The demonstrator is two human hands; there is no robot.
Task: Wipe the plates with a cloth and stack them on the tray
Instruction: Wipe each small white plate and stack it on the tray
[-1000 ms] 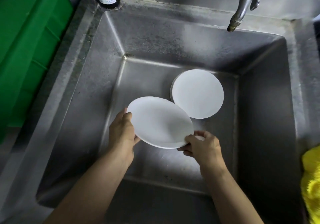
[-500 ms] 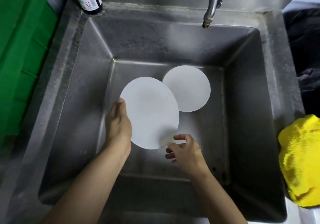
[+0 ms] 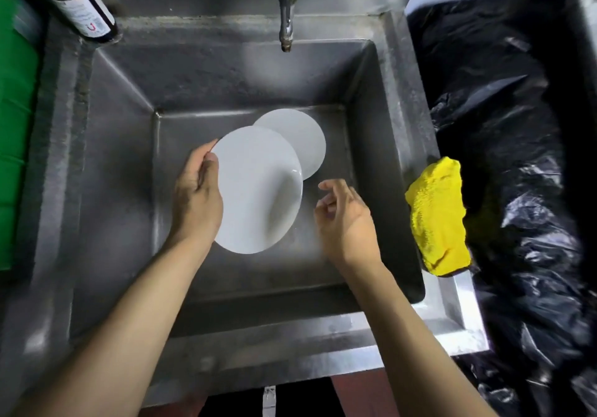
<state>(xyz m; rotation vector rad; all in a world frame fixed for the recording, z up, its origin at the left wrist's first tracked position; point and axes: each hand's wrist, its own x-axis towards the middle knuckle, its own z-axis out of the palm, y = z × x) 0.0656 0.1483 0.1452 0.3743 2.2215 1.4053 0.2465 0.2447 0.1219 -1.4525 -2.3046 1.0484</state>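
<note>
The left hand [image 3: 197, 203] grips the top plate [image 3: 258, 190] by its rim, tilted above the sink [image 3: 122, 145], face bared for wiping. The right hand [image 3: 342, 219] hangs loose and empty beside it, likely bound for the yellow cloth [image 3: 436, 216] on the sink's edge. A second plate [image 3: 303, 138] lies below.

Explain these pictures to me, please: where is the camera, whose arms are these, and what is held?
There is no machine here: the two bare arms belong to a person, and every picture comes from one camera worn on that person's head, looking down. Below is a steel sink with a tap above it. The left hand grips a white plate by its edge, tilted over the sink. A second plate lies on the sink bottom, partly hidden behind it. The right hand is beside the held plate, fingers loosely curled, holding nothing. A yellow cloth rests on the sink's right rim.
</note>
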